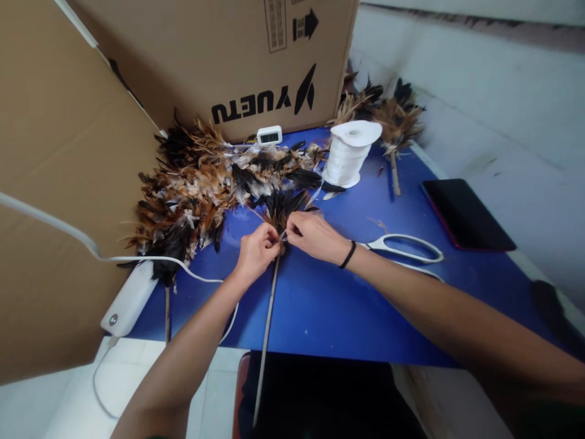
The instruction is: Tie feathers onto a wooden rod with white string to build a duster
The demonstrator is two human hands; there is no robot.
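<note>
At the middle of the head view, my left hand (256, 251) is closed in a pinch at the base of a tuft of dark feathers (284, 206) on a thin stick (269, 323). My right hand (316, 236) pinches just to its right, and a short length of white ribbon shows between the two sets of fingertips. The stick slants down from the hands over the table edge to my lap. Behind the right hand stands a white spool of ribbon (350, 155), with a loose ribbon strand (314, 196) trailing from it. The fingers partly hide the binding.
A heap of brown and black feather bundles (192, 177) covers the blue table's (320, 311) back left. White-handled scissors (409, 245) lie beside my right forearm, a dark tablet (466, 213) farther right. Cardboard boxes (183, 67), a small clock (269, 135) and a cabled white power bank (130, 299) surround.
</note>
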